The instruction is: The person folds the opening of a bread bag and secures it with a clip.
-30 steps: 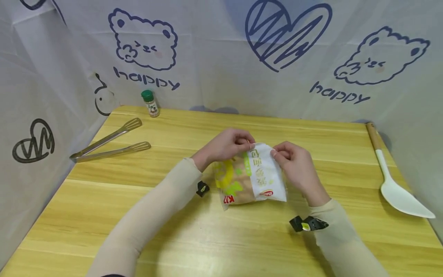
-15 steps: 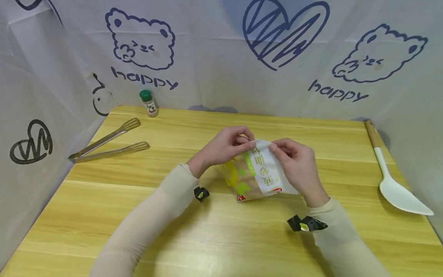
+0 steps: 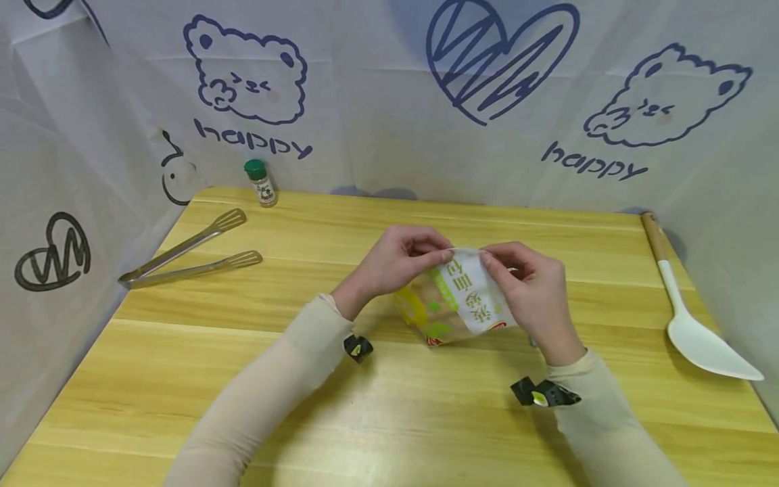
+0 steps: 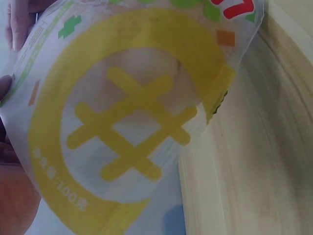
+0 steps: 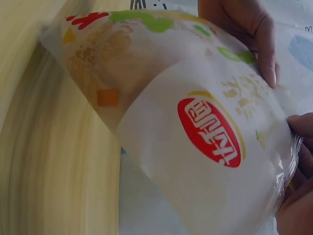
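Observation:
A plastic bread packet [image 3: 462, 297], white and clear with yellow and green print, hangs between both hands over the middle of the table. My left hand [image 3: 402, 260] pinches its top edge between thumb and fingers. Close beside, my right hand [image 3: 532, 287] pinches the same edge farther right. A yellow ring print on the packet [image 4: 146, 29] fills the left wrist view. In the right wrist view, a red oval logo shows on the packet [image 5: 161, 142], and brown bread is visible through its clear part. Some fingertips are hidden behind the film.
Metal tongs [image 3: 176, 253] lie spread at the left of the table [image 3: 365, 419]. A green-capped seasoning bottle [image 3: 262, 184] stands at the back left. A white spatula with a wooden handle [image 3: 700, 341] lies along the right edge. A printed cloth [image 3: 377, 101] hangs behind.
The packet has tilted and shifted right, its lower edge swinging up toward the right hand. Both hands keep their pinch on the top edge; the right hand has moved slightly right.

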Tool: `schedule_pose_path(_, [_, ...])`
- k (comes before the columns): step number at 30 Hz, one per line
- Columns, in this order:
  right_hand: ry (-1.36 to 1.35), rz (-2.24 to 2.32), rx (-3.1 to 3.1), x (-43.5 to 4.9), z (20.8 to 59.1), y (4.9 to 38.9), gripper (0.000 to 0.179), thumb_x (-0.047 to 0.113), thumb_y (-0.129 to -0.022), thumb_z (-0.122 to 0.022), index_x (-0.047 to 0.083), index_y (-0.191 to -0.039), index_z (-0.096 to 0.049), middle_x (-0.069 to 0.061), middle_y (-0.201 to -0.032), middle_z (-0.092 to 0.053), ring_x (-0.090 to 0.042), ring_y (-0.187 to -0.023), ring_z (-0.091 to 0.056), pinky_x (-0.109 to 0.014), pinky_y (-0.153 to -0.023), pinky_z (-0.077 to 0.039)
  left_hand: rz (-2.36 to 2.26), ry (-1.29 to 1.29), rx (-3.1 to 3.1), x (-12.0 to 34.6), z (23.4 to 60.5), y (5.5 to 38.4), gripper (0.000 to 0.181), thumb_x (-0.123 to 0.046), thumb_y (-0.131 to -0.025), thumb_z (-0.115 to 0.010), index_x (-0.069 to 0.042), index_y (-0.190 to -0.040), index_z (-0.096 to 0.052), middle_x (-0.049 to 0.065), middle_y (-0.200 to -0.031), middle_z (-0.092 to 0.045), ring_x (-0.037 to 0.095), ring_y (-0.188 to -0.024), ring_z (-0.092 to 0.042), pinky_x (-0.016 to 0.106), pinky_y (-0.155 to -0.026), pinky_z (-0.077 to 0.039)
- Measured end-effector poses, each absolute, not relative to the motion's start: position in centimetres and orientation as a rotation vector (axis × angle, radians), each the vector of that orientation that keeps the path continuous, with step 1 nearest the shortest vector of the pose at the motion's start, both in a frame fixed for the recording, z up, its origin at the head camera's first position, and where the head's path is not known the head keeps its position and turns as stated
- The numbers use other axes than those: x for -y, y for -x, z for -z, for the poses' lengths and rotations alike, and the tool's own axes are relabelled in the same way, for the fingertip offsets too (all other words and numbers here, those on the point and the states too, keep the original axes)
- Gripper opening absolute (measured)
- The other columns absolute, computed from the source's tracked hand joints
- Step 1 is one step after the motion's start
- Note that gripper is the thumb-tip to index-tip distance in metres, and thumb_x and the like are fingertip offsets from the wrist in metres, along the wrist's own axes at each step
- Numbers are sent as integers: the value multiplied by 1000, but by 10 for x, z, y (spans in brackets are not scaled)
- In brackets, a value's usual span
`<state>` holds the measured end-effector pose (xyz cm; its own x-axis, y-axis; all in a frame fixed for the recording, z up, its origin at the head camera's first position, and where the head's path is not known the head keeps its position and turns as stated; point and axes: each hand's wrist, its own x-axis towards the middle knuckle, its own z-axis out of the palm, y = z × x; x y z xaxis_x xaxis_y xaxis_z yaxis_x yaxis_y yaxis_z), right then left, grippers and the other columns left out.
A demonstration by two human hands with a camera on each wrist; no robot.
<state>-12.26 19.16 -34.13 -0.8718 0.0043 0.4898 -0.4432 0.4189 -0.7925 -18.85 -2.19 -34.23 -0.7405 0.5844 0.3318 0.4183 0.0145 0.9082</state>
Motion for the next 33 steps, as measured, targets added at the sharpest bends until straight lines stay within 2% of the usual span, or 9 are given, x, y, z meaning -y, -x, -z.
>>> schedule_pose_path(6, [-466,-1460,2209,-195,342,122,8,-2,-91,-68,-3,-97,-73,-10,-91,-72,-12,-71,-67,-22,-57,-54,-1872,-1079,-2075,21,343,188,12,-2,-95,-64,6,-102,-71,8,-87,-73,19,-78,-70,33,-70,-55])
schedule_pose_path(13, [-599,-1462,2090,-196,345,123,15,-14,-84,-68,-4,-95,-72,-11,-87,-71,-13,-73,-66,-20,-59,-53,-1926,-1147,-1958,21,346,189,17,3,-95,-61,8,-110,-69,12,-89,-73,23,-81,-70,34,-71,-54])
schedule_pose_path(26, [-660,-1444,2099,-200,350,125,16,-14,-84,-65,-3,-94,-71,-13,-88,-68,-13,-77,-64,-21,-60,-52,-1934,-1164,-1932,21,350,191,16,4,-95,-60,7,-108,-69,11,-93,-73,26,-82,-70,39,-72,-55])
schedule_pose_path(33, [-652,-1469,2088,-197,347,123,19,-21,-81,-64,-7,-93,-70,-15,-88,-67,-11,-80,-63,-19,-61,-52,-1904,-1155,-1971,22,350,189,15,2,-95,-62,6,-107,-70,9,-90,-73,24,-80,-70,37,-71,-55])
